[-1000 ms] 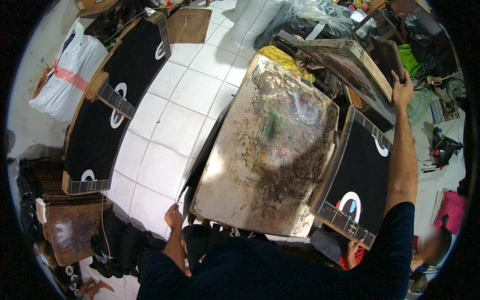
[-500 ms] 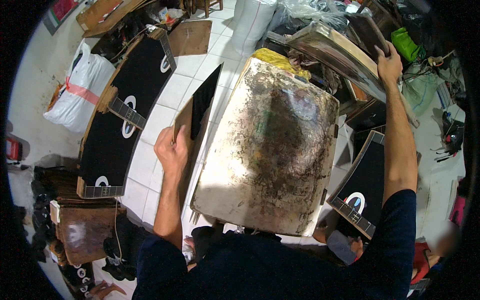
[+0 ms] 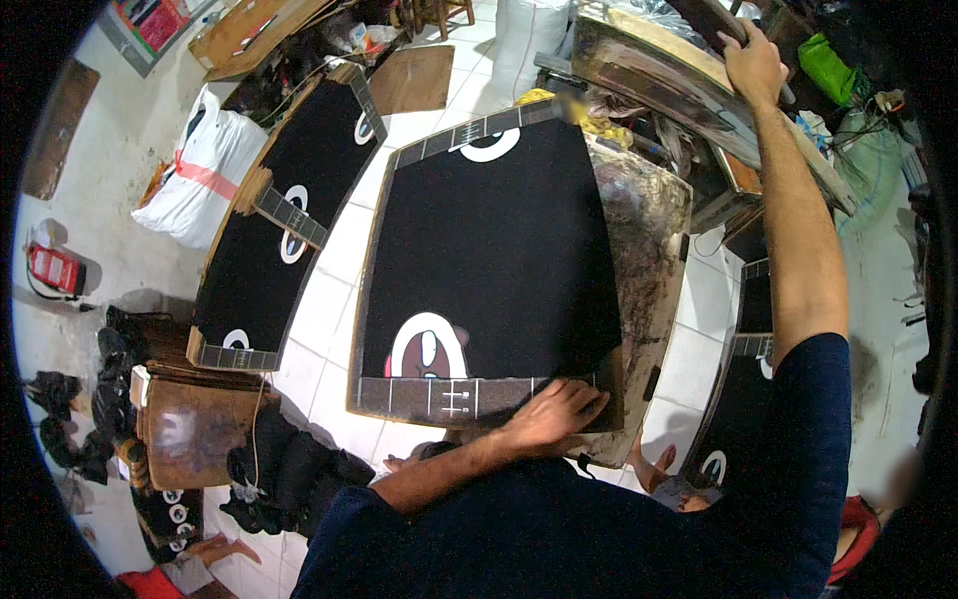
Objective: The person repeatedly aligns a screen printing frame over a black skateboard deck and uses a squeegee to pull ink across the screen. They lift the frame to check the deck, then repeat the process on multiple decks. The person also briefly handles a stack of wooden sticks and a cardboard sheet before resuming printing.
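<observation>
A board carrying black fabric point(image 3: 494, 250), with white eye-like prints and grey marked strips along two edges, lies over the stained flat platen point(image 3: 659, 220), whose right side shows. My left hand point(image 3: 559, 409) is on the board's lower strip, fingers curled at it; whether it grips the edge is hard to tell. My right hand point(image 3: 755, 65) is raised at upper right, fingers wrapped on a dark bar point(image 3: 718, 20) at a tilted, stained wooden frame point(image 3: 659, 95).
Similar black panels stand at left point(image 3: 249, 280) and right point(image 3: 718, 419). A white sack point(image 3: 195, 170), stacked boards point(image 3: 195, 439) and dark cloth point(image 3: 279, 469) lie left. A fire extinguisher point(image 3: 55, 270) is by the wall. Other people point(image 3: 654, 459) are at lower right and lower left.
My left hand has swung the board from upright at the platen's left onto its top and now rests on its lower edge. My right hand has risen slightly, still on the dark bar.
</observation>
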The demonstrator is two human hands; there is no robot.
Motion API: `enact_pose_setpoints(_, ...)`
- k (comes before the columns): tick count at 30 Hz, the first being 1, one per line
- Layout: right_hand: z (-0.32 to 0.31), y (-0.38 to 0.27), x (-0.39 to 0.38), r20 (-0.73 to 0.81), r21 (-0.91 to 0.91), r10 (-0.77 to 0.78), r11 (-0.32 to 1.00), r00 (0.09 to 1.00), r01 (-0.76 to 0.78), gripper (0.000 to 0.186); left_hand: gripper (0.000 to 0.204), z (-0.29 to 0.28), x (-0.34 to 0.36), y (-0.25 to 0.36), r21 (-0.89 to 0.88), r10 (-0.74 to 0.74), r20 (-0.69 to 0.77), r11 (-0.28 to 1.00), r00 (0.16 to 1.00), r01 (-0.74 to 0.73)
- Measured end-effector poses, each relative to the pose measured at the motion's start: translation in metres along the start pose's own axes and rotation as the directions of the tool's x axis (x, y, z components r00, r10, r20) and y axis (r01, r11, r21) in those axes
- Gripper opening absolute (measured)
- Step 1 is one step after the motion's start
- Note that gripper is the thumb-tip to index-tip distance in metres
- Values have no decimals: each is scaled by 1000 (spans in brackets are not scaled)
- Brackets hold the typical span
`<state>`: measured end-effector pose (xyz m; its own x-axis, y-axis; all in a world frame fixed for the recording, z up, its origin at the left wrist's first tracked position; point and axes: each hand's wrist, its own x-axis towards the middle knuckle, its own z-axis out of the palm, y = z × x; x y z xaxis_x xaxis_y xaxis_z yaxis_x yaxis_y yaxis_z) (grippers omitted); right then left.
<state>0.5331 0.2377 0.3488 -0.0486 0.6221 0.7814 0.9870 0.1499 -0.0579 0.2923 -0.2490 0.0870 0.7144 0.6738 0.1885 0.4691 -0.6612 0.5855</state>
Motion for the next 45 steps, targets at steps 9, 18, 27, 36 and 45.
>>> enact_pose_setpoints(9, -33, -36, -28, -16, 134, 129, 983, 992, -125, 32, 56, -26, -256, -201, -225, -582, -805, 116, -117, 968)
enact_pose_setpoints(18, -42, -48, -21, -54, 58, 105, 993, 993, -102, 35, 48, -34, -314, -187, -834, -900, -380, 232, -216, 501)
enact_pose_setpoints(27, -46, -61, -33, -106, 103, 107, 990, 989, -96, 31, 49, -8, -227, -216, -827, -964, -262, 247, 43, 505)
enact_pose_setpoints(36, -45, -57, -36, -26, 178, 119, 978, 993, -113, 31, 53, -32, -253, -171, -518, -956, -225, 283, 191, 807)
enact_pose_setpoints(45, -38, -52, -19, -44, 152, 107, 983, 993, -99, 34, 53, -54, -238, -179, -252, -926, -208, 362, 315, 898)
